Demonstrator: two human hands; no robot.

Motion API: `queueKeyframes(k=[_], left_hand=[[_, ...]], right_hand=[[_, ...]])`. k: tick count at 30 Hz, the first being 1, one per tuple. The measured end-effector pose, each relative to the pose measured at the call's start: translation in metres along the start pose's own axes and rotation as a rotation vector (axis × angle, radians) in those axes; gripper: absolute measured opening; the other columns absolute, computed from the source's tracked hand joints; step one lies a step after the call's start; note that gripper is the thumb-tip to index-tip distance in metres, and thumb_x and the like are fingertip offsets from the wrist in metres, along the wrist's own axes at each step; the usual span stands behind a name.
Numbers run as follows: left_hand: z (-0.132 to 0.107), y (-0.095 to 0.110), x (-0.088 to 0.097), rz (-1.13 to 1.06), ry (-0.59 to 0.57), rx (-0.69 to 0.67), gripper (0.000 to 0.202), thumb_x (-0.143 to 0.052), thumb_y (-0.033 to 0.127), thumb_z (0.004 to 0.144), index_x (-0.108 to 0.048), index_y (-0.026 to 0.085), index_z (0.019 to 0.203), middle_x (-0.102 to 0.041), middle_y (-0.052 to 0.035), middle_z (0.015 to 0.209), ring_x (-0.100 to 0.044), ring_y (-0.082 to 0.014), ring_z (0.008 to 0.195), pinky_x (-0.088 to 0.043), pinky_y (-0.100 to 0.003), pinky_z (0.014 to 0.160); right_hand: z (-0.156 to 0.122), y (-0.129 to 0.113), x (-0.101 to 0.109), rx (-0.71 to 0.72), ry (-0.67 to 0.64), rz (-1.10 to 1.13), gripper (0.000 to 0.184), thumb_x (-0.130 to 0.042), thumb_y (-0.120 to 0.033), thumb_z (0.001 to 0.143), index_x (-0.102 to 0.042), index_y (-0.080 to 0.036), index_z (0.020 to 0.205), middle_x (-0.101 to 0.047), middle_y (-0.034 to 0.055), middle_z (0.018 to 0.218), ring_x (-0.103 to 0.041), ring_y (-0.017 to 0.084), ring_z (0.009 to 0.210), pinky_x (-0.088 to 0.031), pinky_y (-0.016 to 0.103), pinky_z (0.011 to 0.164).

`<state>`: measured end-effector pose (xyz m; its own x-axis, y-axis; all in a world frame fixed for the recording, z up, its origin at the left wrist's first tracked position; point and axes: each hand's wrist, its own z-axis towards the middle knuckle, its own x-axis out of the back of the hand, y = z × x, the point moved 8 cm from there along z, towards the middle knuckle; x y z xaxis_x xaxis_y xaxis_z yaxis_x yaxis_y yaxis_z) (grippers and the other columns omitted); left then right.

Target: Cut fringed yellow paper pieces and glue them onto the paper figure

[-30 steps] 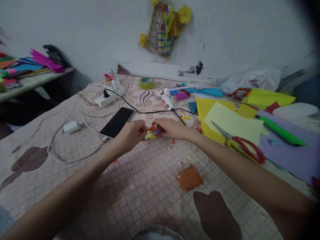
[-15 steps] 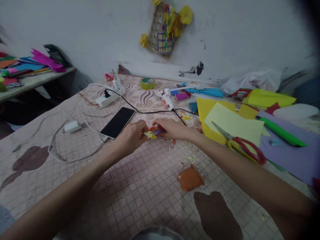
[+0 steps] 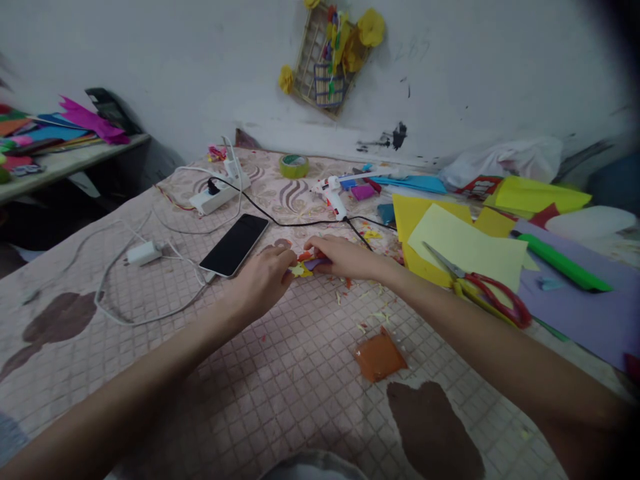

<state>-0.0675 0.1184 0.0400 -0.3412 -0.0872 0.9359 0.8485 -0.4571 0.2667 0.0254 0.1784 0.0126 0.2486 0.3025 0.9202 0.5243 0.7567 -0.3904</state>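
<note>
A small multicoloured craft piece [image 3: 303,269] is held near the view's centre, its two ends pinched in the nearly closed fingers of the left hand [image 3: 267,275] and right hand [image 3: 343,256]. From it, the glue gun [image 3: 334,199] is at one o'clock, the phone [image 3: 234,245] between nine and ten.

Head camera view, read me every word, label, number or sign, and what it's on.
"28", then an unclear last digit: faint handwriting on the wall.
Tape roll: markings inside too small to read.
Red packet by the white plastic bag: pale lettering too blurred to read.
</note>
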Motion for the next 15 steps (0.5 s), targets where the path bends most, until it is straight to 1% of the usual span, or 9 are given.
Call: queueKeyframes(k=[6,11,15], left_hand=[[-0.0007,0.0024,-0.0008,0.032,-0.024,-0.011,0.022,-0.05,0.008,0.078,-0.059,0.013,0.098,-0.063,-0.011,0.092,-0.06,-0.021,0.08,-0.047,-0.034,0.071],[-0.0009,0.0039,0.0002,0.023,-0.04,-0.021,0.015,-0.049,0.007,0.08,-0.06,0.011,0.089,-0.063,-0.0101,0.087,-0.059,-0.0199,0.078,-0.046,-0.032,0.07],[-0.0008,0.0054,0.0025,0.009,-0.028,-0.036,0.013,-0.048,0.008,0.082,-0.06,0.013,0.085,-0.063,-0.0078,0.084,-0.06,-0.0186,0.079,-0.047,-0.031,0.071]], right_hand=[[-0.0001,-0.0014,0.0007,0.01,0.001,-0.003,0.037,-0.061,-0.024,0.078,-0.049,-0.02,0.113,-0.063,0.0074,0.097,-0.056,0.023,0.092,-0.039,0.03,0.072],[-0.0001,-0.0018,0.0012,0.01,-0.002,-0.006,0.036,-0.061,-0.023,0.078,-0.049,-0.02,0.112,-0.062,0.0077,0.098,-0.056,0.023,0.092,-0.039,0.029,0.07],[-0.0004,-0.0017,0.0014,0.006,-0.003,-0.012,0.035,-0.061,-0.023,0.078,-0.05,-0.02,0.111,-0.062,0.0074,0.097,-0.055,0.023,0.092,-0.039,0.029,0.07]])
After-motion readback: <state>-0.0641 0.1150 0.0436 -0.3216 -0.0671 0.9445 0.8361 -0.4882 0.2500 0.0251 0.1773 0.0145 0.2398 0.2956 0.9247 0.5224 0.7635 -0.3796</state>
